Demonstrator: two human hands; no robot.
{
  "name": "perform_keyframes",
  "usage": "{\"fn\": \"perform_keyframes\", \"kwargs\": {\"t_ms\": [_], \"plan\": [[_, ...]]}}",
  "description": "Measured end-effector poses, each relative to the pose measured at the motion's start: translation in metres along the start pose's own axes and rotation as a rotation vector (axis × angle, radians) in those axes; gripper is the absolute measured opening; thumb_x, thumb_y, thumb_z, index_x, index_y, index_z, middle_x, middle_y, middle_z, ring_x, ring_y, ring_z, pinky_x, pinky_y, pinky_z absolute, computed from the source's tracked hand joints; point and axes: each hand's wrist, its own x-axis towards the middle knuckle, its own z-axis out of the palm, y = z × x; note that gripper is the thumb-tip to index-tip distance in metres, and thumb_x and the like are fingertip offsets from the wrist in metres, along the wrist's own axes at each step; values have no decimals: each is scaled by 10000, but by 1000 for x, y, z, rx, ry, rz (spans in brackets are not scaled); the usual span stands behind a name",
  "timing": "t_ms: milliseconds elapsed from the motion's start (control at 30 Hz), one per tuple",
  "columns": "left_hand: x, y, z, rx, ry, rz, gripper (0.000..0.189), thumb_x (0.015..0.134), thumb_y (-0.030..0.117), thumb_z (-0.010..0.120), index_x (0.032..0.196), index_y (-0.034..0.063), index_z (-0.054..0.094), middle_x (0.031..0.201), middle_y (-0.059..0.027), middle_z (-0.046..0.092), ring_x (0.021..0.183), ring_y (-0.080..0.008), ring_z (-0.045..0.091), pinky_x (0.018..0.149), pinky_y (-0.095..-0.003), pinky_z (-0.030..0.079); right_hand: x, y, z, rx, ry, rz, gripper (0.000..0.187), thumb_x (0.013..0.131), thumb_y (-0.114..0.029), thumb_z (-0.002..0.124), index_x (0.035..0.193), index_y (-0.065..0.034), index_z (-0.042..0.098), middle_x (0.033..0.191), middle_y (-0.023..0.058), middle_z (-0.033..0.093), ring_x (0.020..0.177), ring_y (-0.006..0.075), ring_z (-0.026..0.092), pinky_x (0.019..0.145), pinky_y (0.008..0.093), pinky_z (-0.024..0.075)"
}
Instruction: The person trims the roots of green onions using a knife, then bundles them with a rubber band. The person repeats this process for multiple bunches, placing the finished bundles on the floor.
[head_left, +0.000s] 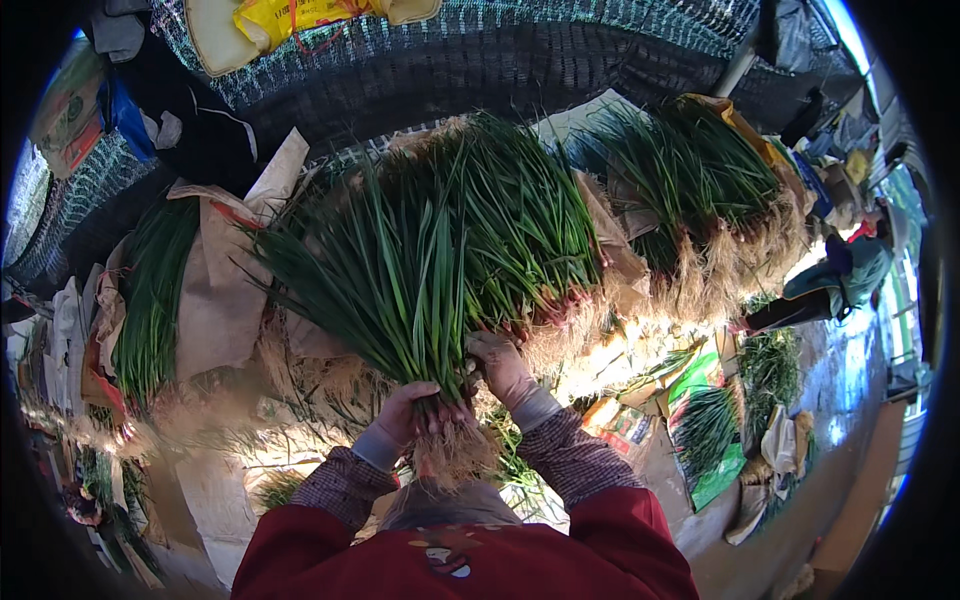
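Note:
A bundle of long green leafy plants with pale roots (420, 300) is upright before me, leaves pointing away and roots towards my body. My left hand (409, 412) is closed round its base, just above the roots. My right hand (499, 364) touches the right side of the same bundle near the stems; its fingertips are partly hidden, and whether it grips any stems is unclear. Beyond my right hand lies a large pile of similar plants (525, 225), with reddish stem bases and tan roots along the near edge.
More plants lie at the right (697, 165) and left (154, 300), among brown paper sheets (221, 292). Dark netting (465, 75) hangs behind. A green printed sack (712, 480) holding leaves lies at lower right. Another person (851, 274) is bent over at the far right.

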Motion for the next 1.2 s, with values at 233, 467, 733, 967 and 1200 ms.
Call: {"fn": "perform_keyframes", "kwargs": {"t_ms": [233, 467, 733, 967, 1200], "plan": [[-10, 4, 25, -12, 150, -72, 426, 880, 273, 468, 954, -107, 646, 886, -230, 686, 687, -205, 662, 654, -258, 533, -16, 4, -1, -14, -129, 76, 278, 931, -171, 583, 1131, 16, 535, 816, 40, 563, 676, 148, 526, 612, 289, 459], [-7, -2, 36, -15, 151, -65, 388, 890, 254, 485, 960, -101, 626, 850, -217, 680, 661, -256, 631, 648, -290, 505, -37, 6, -10, 240, -66, 153, 160, 952, -175, 560, 1003, -24, 576, 800, 6, 561, 660, 87, 528, 597, 234, 473], [-32, 21, 23, -11, 88, -5, 513, 873, 256, 523, 1240, -102, 487, 869, -222, 678, 831, -361, 685, 811, -454, 548, -87, -60, -110, -1435, -417, 475, 481, 859, -414, 662, 1242, -130, 595, 958, 88, 698, 786, 228, 681, 699, 315, 543], [3, 10, 61, -145, -4, 80, 522, 873, 261, 510, 1234, -115, 481, 891, -205, 670, 830, -375, 683, 773, -442, 572, 48, -114, -147, -1374, 657, -168, 335, 854, -319, 654, 933, 6, 656, 832, 171, 682, 762, 265, 675, 706, 354, 521], [-8, 4, 59, -188, 39, 45, 511, 883, 250, 462, 1218, -135, 489, 863, -235, 680, 836, -376, 682, 939, -402, 493, -25, -71, -62, -217, 37, 53, 302, 934, -283, 602, 823, -9, 661, 667, 50, 640, 644, 114, 640, 514, 250, 475]]}}
